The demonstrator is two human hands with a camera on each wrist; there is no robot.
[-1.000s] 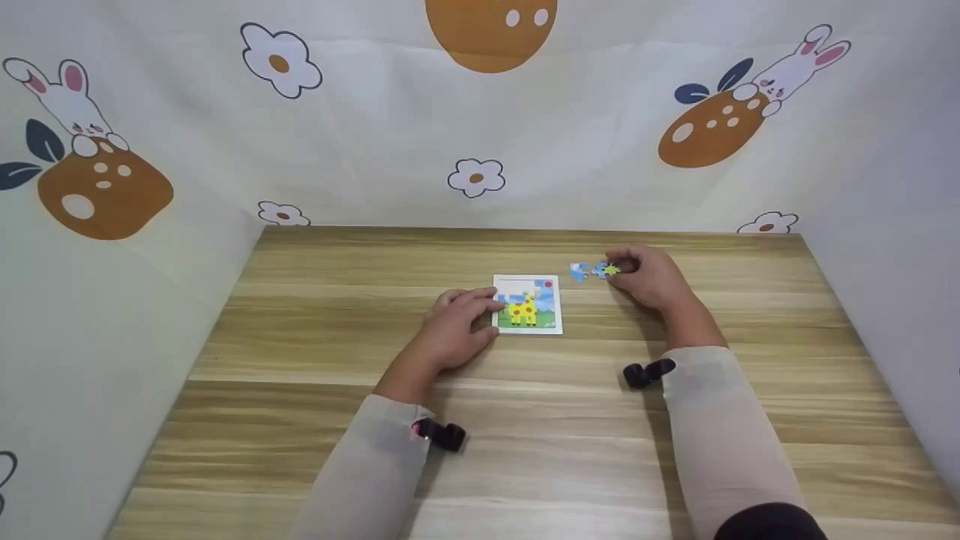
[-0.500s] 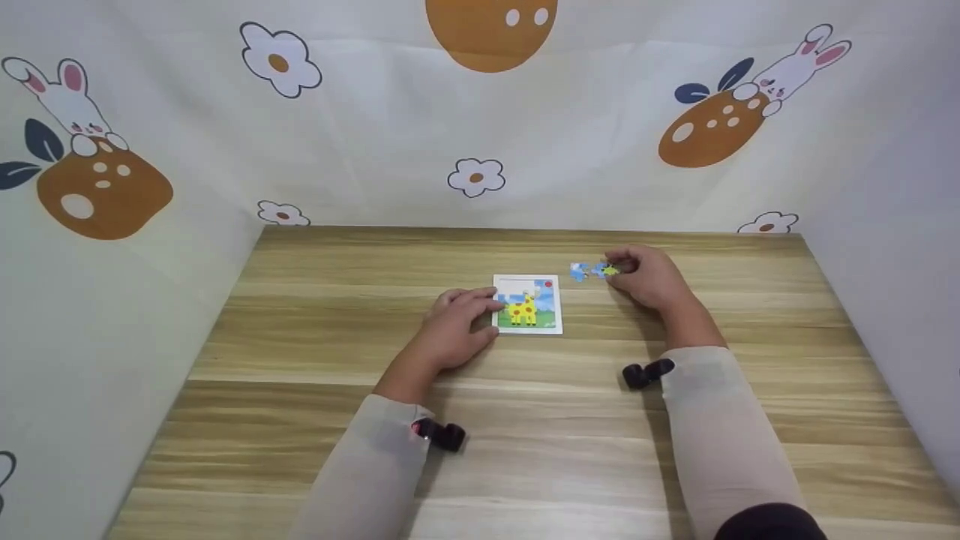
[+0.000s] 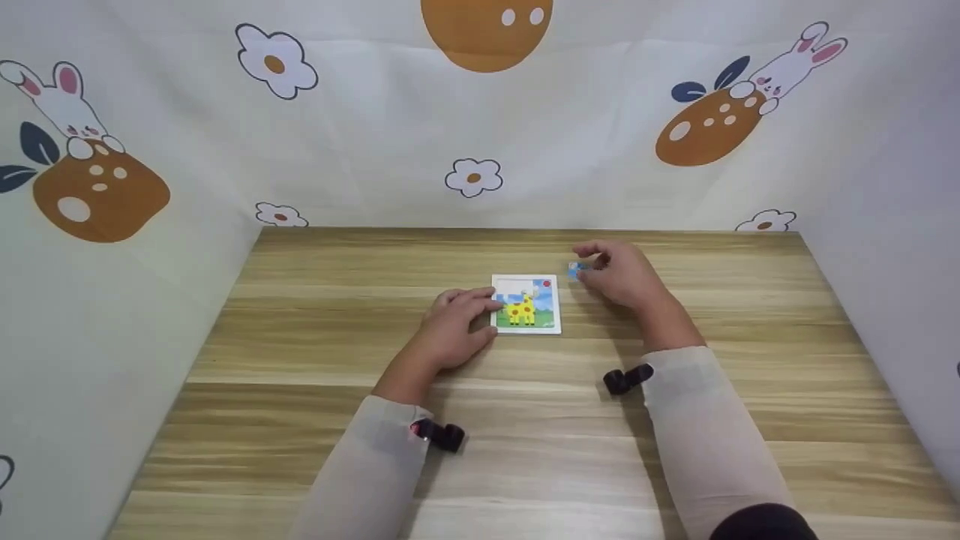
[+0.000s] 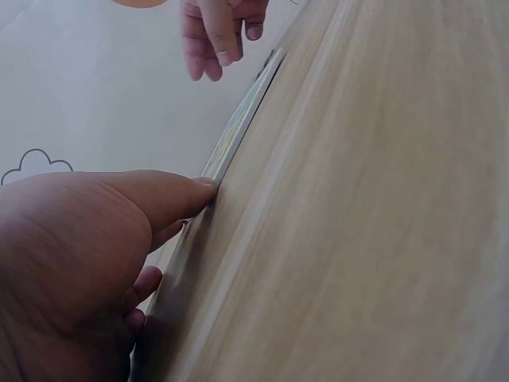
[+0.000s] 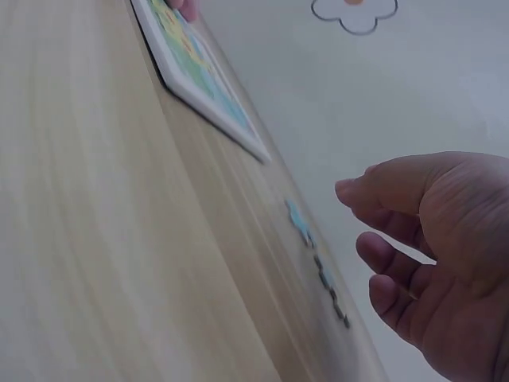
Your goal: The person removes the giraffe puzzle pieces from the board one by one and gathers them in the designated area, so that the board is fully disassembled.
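Observation:
A small square jigsaw puzzle board (image 3: pixel 544 309) with a white rim and a yellow giraffe picture lies on the table; its upper left part shows bare white. My left hand (image 3: pixel 456 330) rests at the board's left side, fingertips over the rim and thumb (image 4: pixel 179 195) at the near corner. Above loose pieces to the right of the board hovers my right hand (image 3: pixel 621 276), fingers loosely bent and nothing seen between them. In the right wrist view, a light blue puzzle piece (image 5: pixel 299 224) and another piece (image 5: pixel 330 288) lie flat, apart from that hand.
The wood-grain table (image 3: pixel 510 465) ends at a cream cloth backdrop (image 3: pixel 375 127) printed with rabbits, oranges and flowers. A small black camera sits on each sleeve cuff, such as the right cuff camera (image 3: pixel 626 379).
My right hand has let go of the outer puzzle piece and shifted left, over the pieces beside the board. The left hand stays in place on the board.

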